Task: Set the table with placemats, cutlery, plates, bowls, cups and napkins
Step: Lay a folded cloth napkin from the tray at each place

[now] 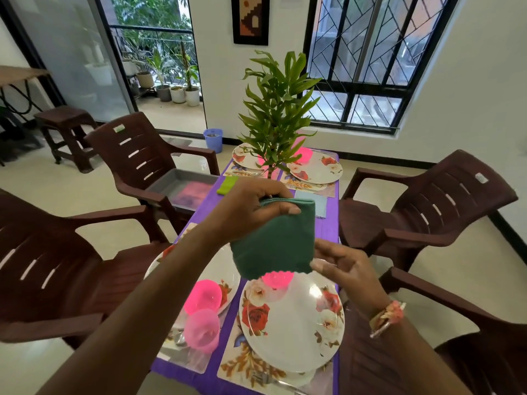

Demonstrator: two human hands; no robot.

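Observation:
My left hand [245, 206] pinches the top edge of a folded dark green napkin [276, 240] held in the air above the table. My right hand [345, 269] pinches its lower right corner. Below it a floral plate [293, 326] lies on a floral placemat [242, 366] with a pink bowl [278, 279] partly hidden behind the napkin. To the left stand a pink bowl [202, 297] and a pink cup [202, 330] on a second plate [225, 269]. Two more plates [316, 169] lie at the far end. A lime green napkin [226, 185] and a pale blue napkin [313, 202] rest mid-table.
A potted plant [276, 115] rises from the middle of the purple table [330, 223]. Brown plastic chairs [148, 158] surround it; the far left one carries a grey tray [182, 186]. A blue bucket [213, 139] sits on the floor by the wall.

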